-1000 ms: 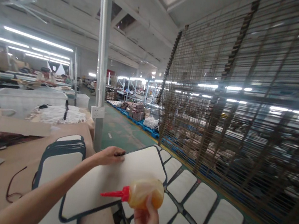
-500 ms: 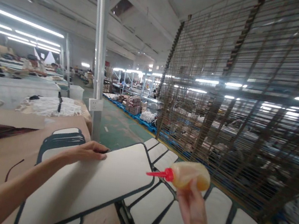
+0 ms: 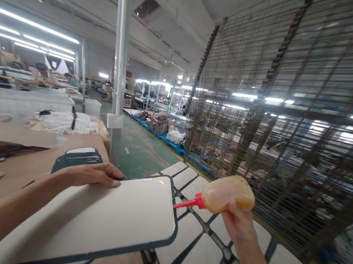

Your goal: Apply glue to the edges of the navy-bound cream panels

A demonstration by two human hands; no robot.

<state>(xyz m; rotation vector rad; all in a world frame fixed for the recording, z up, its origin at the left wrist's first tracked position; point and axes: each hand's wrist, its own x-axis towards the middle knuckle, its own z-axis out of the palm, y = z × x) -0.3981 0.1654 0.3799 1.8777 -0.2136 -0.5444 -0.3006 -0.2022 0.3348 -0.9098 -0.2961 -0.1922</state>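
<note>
My left hand (image 3: 100,174) grips the far edge of a large white panel (image 3: 121,213) with a dark border and rounded corners. The panel is tilted over the table's edge. My right hand (image 3: 239,220) is closed around a squeeze glue bottle (image 3: 228,195) of amber liquid with a red nozzle. The nozzle tip is at the panel's dark right border; whether it touches I cannot tell. A glossy wet-looking line runs along the panel's upper right edge. Behind my left hand lies a stack of dark-edged panels (image 3: 77,160).
Several smaller white dark-edged pieces (image 3: 198,258) are spread at the right, below the bottle. A tall wire rack (image 3: 234,115) stands behind them. A metal post (image 3: 119,49) rises past the brown-covered table (image 3: 92,142). White strips (image 3: 65,123) and a plastic bin (image 3: 27,103) are at the left.
The bottle has tipped further, with its nozzle reaching the panel's right border past the corner. My left hand and the panel have shifted slightly left and down.
</note>
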